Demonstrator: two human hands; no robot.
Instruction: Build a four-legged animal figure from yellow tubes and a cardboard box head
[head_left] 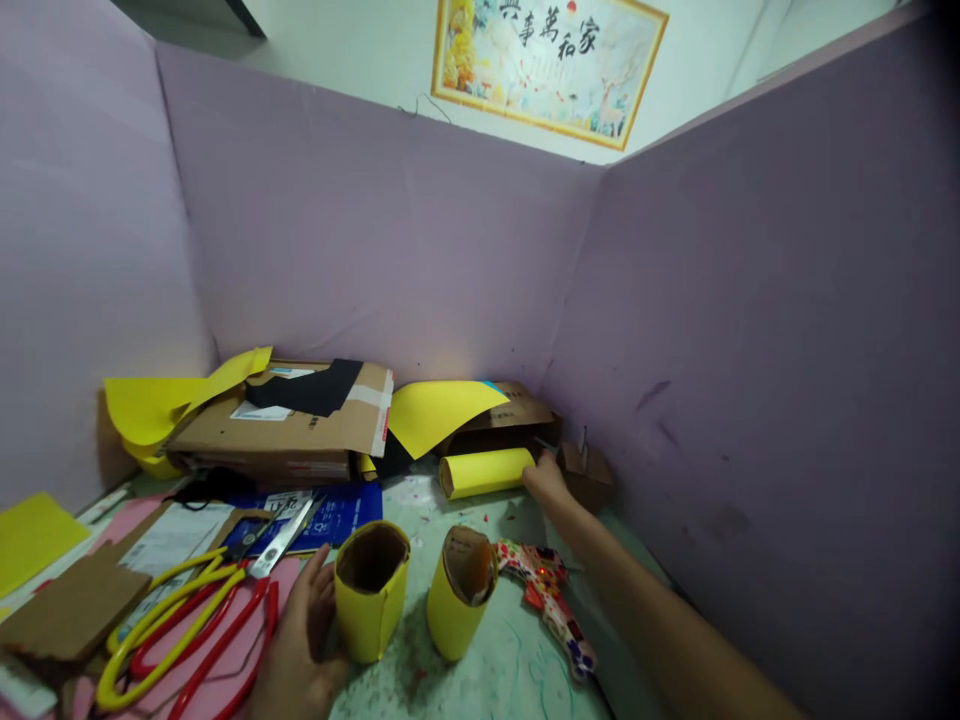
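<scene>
Two yellow-covered cardboard tubes stand upright on the table: a left tube (372,610) and a right tube (459,610), both with open tops. My left hand (304,630) is cupped beside the left tube, fingers apart; whether it touches the tube is hard to tell. Farther back, a third yellow tube (486,474) lies on its side. My right hand (549,482) reaches out and grips this tube's right end, with some of its fingers hidden. A patterned glue gun (541,590) with a small red light lies under my right forearm.
Red-handled scissors (259,600) and yellow-handled scissors (180,640) lie at the left on paper and cardboard pieces. Behind are a cardboard box (300,430), a curved yellow sheet (442,410) and an open brown box (525,410). Purple panels (390,250) enclose the table.
</scene>
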